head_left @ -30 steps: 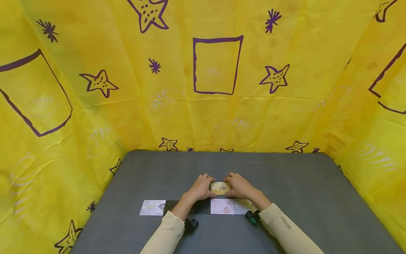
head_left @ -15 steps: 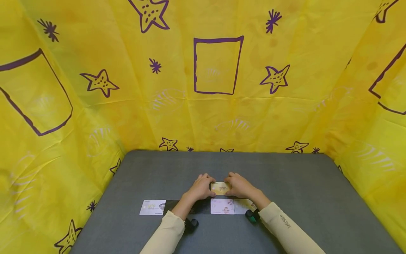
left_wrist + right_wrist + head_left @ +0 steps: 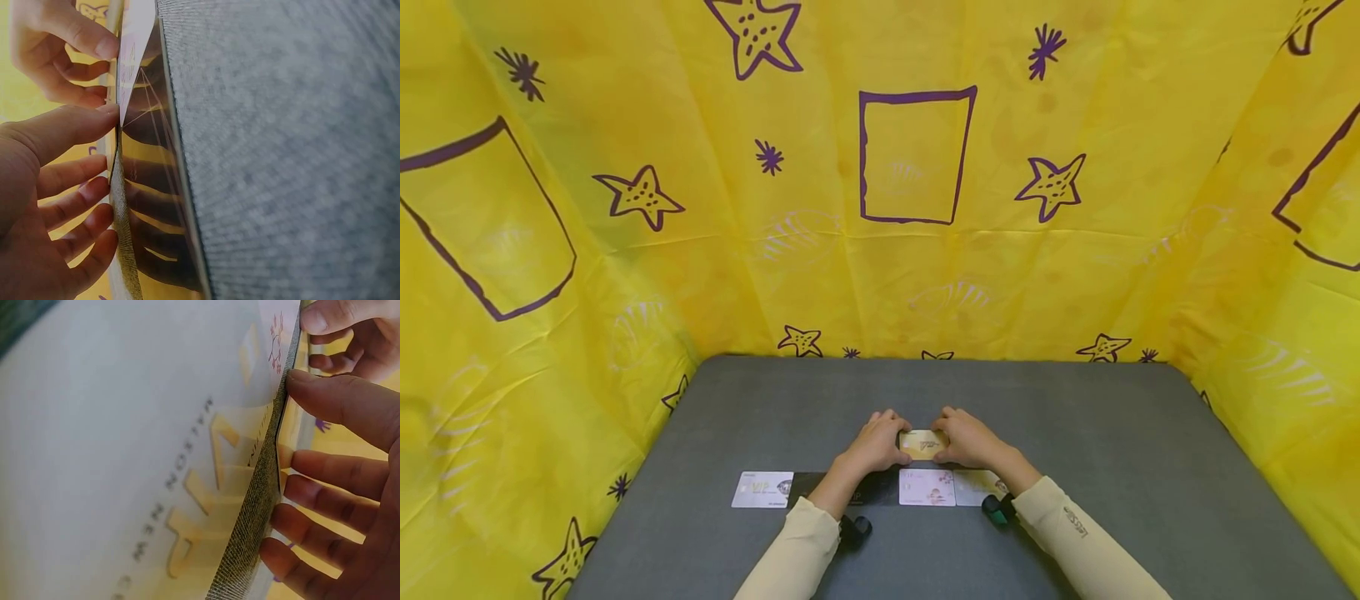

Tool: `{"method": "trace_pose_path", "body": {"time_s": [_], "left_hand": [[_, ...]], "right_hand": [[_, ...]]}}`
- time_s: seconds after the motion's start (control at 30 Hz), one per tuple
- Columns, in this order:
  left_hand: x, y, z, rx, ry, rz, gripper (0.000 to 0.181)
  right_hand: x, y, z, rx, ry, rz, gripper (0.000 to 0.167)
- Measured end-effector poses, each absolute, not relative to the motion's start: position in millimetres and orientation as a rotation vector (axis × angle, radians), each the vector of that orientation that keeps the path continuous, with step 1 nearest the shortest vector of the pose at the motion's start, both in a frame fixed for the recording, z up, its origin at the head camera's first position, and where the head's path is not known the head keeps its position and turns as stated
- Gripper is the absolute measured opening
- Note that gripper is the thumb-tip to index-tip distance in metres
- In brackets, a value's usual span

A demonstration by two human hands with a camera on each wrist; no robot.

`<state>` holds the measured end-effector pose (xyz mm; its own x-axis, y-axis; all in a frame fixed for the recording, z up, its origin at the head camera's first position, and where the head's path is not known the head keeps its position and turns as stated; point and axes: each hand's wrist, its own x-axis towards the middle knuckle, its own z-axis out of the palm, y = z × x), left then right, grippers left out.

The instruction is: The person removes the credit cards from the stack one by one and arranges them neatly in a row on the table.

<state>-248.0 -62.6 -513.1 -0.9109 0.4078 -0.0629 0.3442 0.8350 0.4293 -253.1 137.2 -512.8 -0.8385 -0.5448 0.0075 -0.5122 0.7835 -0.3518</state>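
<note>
Behind a row of cards on the grey table lies a gold card [image 3: 922, 445] with dark script, flat or nearly so. My left hand [image 3: 877, 443] pinches its left end between thumb and fingers. At the opposite end my right hand [image 3: 972, 442] grips it the same way. In the left wrist view, my left hand [image 3: 56, 187] has its thumb at the near edge and its fingers spread along the far side. The right wrist view shows my right hand [image 3: 350, 481] in a matching pose. Whether the card touches the table cannot be told.
The row nearer me holds a white VIP card [image 3: 762, 490], black card surface [image 3: 880, 490] partly under my left wrist, a pink floral card [image 3: 927, 487] and a pale VIP card [image 3: 972, 489] partly covered by my right wrist. Yellow patterned cloth [image 3: 917, 275] walls the table's back and sides.
</note>
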Motion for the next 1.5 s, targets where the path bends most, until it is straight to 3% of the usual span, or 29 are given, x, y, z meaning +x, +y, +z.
{"method": "trace_pose_path", "body": {"time_s": [0.6,1.5], "left_hand": [[-249,-60,-518,0.612,2.834,0.689,0.048],[-243,-41,-500,0.745,2.962,0.604,0.050]], "right_hand": [[-253,149,-517,-0.914,2.896,-0.549,0.042],[-241,179,-499,-0.919,2.927,-0.626,0.048]]}}
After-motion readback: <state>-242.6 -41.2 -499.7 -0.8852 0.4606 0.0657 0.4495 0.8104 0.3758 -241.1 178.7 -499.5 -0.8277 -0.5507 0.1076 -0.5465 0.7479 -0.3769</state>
